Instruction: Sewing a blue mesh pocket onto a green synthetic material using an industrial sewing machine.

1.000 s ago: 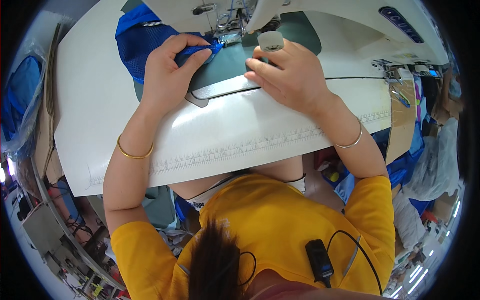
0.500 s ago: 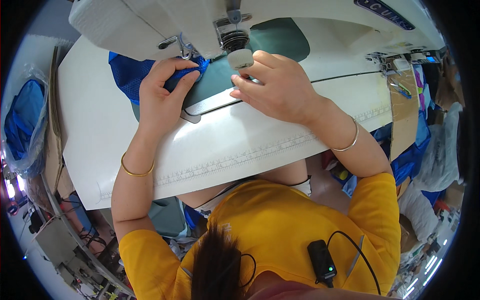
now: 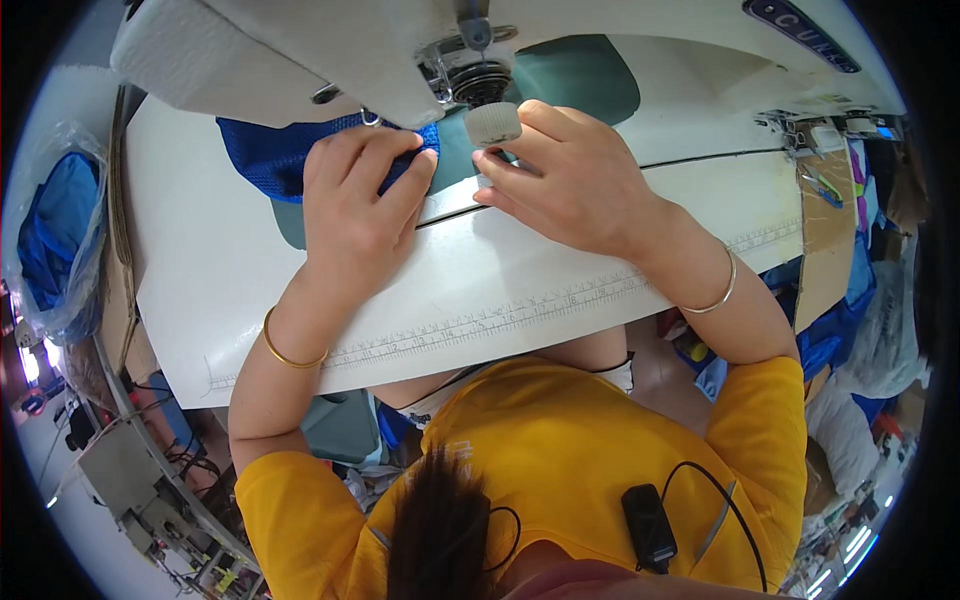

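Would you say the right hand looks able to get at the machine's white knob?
Probably yes: the right hand appears close beside the white knob, with nothing visible between them, though depth is uncertain.

Cloth point(image 3: 265, 158) — blue mesh; shirt point(image 3: 575, 430) — yellow

Wht tbl point(image 3: 225, 290) w/ ruler scale point(image 3: 520, 318) nr front edge, grn panel point(image 3: 585, 85) + blue mesh cloth point(image 3: 268, 158) on top

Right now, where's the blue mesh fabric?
The blue mesh fabric is upper left in the head view, touched by the left hand, partly hidden by the white machine head.
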Demonstrator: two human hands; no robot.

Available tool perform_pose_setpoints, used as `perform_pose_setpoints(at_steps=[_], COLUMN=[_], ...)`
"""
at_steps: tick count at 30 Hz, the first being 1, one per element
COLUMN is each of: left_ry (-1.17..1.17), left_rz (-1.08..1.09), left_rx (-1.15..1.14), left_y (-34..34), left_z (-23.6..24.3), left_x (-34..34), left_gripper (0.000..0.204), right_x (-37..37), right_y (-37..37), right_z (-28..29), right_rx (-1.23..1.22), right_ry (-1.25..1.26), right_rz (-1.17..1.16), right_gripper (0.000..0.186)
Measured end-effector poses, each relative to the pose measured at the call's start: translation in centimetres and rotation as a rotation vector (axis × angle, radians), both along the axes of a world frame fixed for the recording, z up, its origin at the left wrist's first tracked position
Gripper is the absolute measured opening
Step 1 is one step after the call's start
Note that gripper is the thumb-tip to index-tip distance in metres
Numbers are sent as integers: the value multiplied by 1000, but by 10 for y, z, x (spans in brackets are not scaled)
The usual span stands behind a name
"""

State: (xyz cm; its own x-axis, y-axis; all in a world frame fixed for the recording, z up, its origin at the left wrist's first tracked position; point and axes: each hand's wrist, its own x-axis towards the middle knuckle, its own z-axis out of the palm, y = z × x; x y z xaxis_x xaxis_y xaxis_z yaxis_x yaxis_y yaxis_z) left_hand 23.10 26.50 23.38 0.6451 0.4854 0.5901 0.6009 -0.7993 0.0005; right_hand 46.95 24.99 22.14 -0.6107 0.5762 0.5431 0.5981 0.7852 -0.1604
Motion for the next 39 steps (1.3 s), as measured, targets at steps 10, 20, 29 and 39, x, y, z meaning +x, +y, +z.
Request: perform_pose_setpoints(at_steps=[10,20,29,39], left_ry=[40,-19,-36,-41], left_rz=[-48,-41,-51,-59], left_rx=[41,33,12,22], left_y=[3,2,3,4], left_z=[-2,-7,-7,-7], left_x=[1,0,2,1], left_gripper=[22,25,27,26], right_x=[0,2,-5,-9], right_y=[0,8,22,25], right_z=[-1,33,21,6], right_rx=[31,-1327,-1658,-1655], right_ry=[4,636,1112,1232], right_rz=[1,-139,93,100], right_gripper=[23,43,61,40])
